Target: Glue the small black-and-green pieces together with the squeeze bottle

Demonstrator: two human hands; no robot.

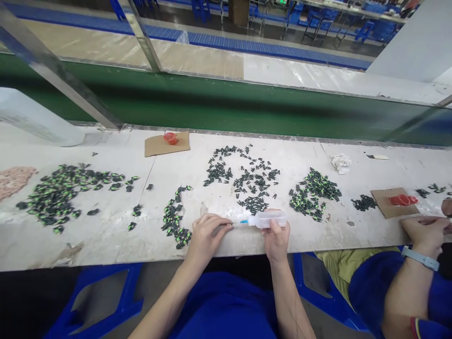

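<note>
My right hand (pixel 277 239) is wrapped round a translucent white squeeze bottle (pixel 267 218), which lies on its side in the air with its blue needle tip (pixel 244 221) pointing left. My left hand (pixel 209 231) pinches a tiny dark part (pixel 230 223) between thumb and forefinger, close to the needle's end. Whether the needle touches the part I cannot tell. Just beyond both hands lie loose small black parts (pixel 254 181). A curved row of black and green pieces (pixel 173 221) sits left of my left hand, and another pile of them (pixel 316 188) is right of the bottle.
A red cup (pixel 170 138) stands on cardboard (pixel 151 148) at the back. More black and green pieces (pixel 60 188) spread at left. Crumpled tissue (pixel 341 163) lies at back right. A co-worker's hand (pixel 423 231) works beside red cups (pixel 400 200) at right. A green barrier (pixel 226 108) runs behind the table.
</note>
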